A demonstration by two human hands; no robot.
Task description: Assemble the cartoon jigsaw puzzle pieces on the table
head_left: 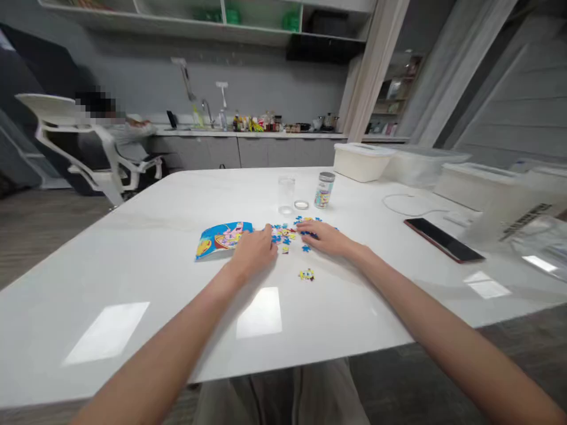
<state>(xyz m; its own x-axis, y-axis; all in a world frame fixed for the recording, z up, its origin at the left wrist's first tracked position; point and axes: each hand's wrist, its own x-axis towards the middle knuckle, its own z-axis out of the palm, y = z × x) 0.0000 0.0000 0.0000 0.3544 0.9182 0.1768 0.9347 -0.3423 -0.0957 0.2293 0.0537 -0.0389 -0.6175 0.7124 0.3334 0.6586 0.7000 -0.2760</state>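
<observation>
Loose jigsaw puzzle pieces (pixel 283 232), blue, yellow and pink, lie in a pile on the white table (pixel 150 236). My left hand (pixel 254 252) rests at the pile's left edge, index finger stretched out and thumb apart; nothing shows in it. Over the right side of the pile, my right hand (pixel 326 238) has its fingers spread and touches pieces. Nearer to me lies a small joined cluster of yellow pieces (pixel 306 274). A curled picture sheet (pixel 225 238), blue with cartoon figures, lies beside my left hand.
Behind the pile stand a clear jar (pixel 286 196), a silver ring-shaped lid (pixel 301 205) and a printed can (pixel 325 190). A phone (pixel 443 239), a white cable (pixel 407 210) and white bins (pixel 361 162) are on the right. A person sits in a white chair (pixel 106 156) at back left.
</observation>
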